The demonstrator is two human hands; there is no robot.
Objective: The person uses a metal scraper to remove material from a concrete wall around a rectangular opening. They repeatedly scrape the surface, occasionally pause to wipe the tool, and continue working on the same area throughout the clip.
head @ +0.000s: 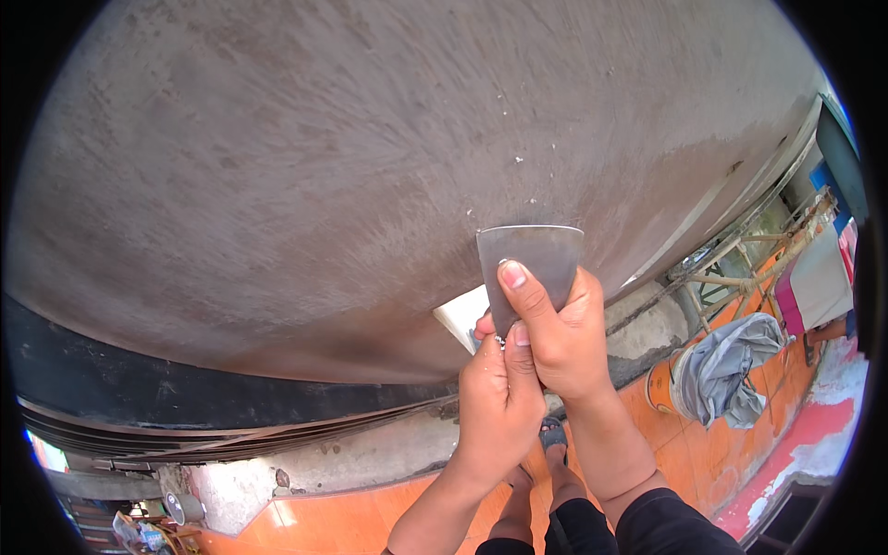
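Both my hands are together at the middle right, in front of a large grey-brown wall surface point(312, 173). My right hand point(569, 333) grips a metal scraper point(534, 253), its thumb flat on the blade and its wide edge up, close to the wall. My left hand point(499, 388) is closed just below, its thumb and fingers at the scraper's lower end; the handle is hidden. White crumbs cling to the left fingers and by the right thumb. Small white flecks dot the wall above the blade. Behind the hands shows part of a white flat object point(463, 316).
A bucket point(664, 385) with a grey cloth or sheet point(732, 368) over it stands on orange tiles point(333, 517) at the right, near metal scaffolding point(749, 281). A dark ledge point(173, 392) runs below the wall. Part of another person shows at the far right.
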